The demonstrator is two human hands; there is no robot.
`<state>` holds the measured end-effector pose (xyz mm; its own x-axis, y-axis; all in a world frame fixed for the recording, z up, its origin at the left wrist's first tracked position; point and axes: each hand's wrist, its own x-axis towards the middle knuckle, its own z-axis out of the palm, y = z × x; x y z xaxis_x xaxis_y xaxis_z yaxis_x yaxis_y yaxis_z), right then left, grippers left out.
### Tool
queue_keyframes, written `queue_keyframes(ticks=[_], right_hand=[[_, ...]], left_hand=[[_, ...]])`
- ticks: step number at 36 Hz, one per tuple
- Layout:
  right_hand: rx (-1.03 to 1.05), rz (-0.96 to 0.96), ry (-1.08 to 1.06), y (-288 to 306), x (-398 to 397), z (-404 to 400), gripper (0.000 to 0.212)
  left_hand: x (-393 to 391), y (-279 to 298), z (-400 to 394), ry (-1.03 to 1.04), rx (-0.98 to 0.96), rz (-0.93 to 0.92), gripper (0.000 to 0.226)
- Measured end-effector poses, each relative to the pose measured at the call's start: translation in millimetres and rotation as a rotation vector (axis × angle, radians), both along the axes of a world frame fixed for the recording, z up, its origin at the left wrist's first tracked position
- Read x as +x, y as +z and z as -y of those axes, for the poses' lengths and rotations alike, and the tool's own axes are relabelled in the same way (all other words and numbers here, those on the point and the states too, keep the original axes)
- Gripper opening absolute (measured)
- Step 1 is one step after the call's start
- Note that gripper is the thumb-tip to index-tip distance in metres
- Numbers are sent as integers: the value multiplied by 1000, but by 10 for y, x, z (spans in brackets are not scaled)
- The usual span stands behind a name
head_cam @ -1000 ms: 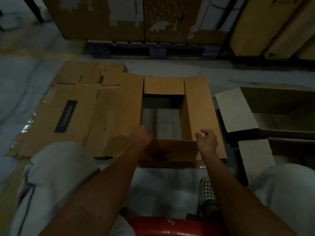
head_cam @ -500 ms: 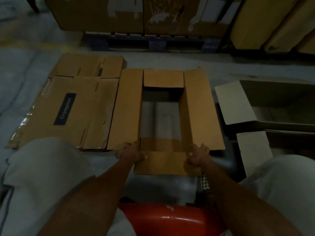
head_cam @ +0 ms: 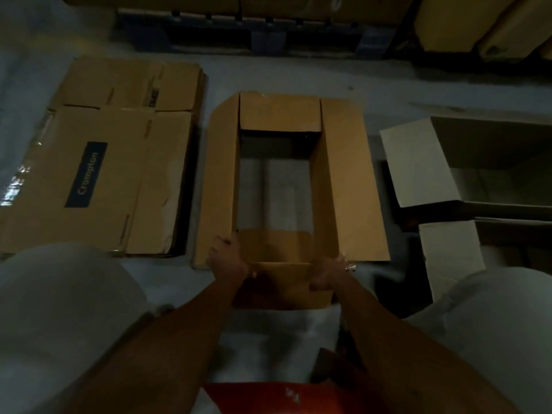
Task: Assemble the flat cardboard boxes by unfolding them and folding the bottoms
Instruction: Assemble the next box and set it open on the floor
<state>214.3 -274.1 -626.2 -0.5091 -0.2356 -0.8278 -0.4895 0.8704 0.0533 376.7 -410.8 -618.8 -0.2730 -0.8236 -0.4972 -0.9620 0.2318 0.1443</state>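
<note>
Head view shows the open box (head_cam: 286, 186) standing on the floor (head_cam: 298, 70), flaps spread, probably to steady it. Left hand (head_cam: 228, 259) and right hand (head_cam: 327, 273) each grip its near flap's corners. Flat boxes (head_cam: 98, 174) lie left of it.

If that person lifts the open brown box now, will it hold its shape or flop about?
Probably wobbly: the box has no closed bottom, floor shows through it. Its four flaps are splayed outward and would likely swing. Likely light, being empty; the left hand and right hand grip only the near flap.
</note>
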Motion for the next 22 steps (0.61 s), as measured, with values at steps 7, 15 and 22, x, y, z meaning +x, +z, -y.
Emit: queue_keyframes(ticks=[7,15,22], right_hand=[[-256,-443,-119,538,-26,353,51],[-445,-420,-83,297,-275,585,76],[-481,-366,195,298,-905,1238,75]], left_hand=[[-345,101,350,15,145,-219,114],[-680,98,1158,-210,9,-123,96],[-1061,-22,1652,-133,65,-132,97]])
